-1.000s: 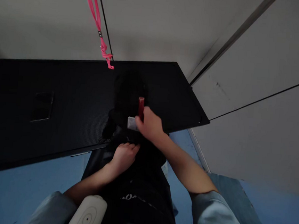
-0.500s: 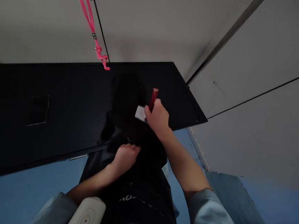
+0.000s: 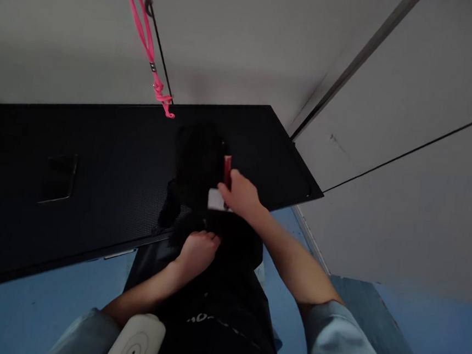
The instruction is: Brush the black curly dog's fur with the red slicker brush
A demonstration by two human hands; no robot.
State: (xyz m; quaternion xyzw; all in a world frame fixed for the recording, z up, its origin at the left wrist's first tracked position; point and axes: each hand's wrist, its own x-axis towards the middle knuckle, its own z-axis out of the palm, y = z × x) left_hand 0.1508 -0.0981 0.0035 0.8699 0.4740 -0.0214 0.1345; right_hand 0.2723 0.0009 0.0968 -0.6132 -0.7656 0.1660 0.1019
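Observation:
A black, furry animal that looks like a dog (image 3: 198,160) is on the black table (image 3: 111,138), its outline hard to make out against the dark surface. My right hand (image 3: 241,195) is closed around the red handle of a slicker brush (image 3: 227,171). The brush's pale flat head lies against the dark fur, just left of my fingers. Lower and to the left, my left hand (image 3: 198,251) has its fingers curled into the black fur near the table's front edge. Its fingertips are partly hidden in the fur.
A pink cord loop (image 3: 158,90) hangs from a thin pole above the table's back edge. On the table's left lies a dark, shiny rectangle (image 3: 58,179). A white device (image 3: 136,342) is at the bottom. Pale wall panels (image 3: 401,224) stand at right.
My right hand has drawn the slicker brush down and slightly left over the fur, and its handle now stands more upright. My left hand stays in nearly the same place.

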